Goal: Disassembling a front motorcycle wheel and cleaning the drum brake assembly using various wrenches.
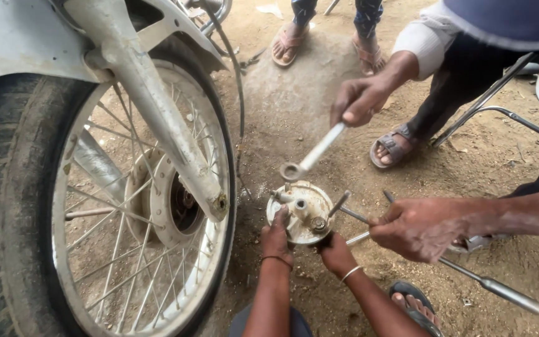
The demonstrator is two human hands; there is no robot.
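Observation:
A round metal brake plate [304, 195] stands tilted on the dirt beside the motorcycle's front wheel [126, 206]. My left hand [276, 239] grips its lower left rim, and my right hand [335, 253] grips its lower right rim. A co-worker's hand [360, 100] holds a ring spanner [314, 153], whose ring end hangs just above the plate's top. The co-worker's other hand [420, 228] grips a thin metal rod [354, 214] that points at the plate's right side.
The wheel's fork leg [157, 118] and hub [179, 203] are close on the left. A long metal tool [500, 290] lies on the ground at right. The co-worker's sandalled foot [393, 146] and chair legs [500, 109] are behind; another person's feet [329, 40] stand further back.

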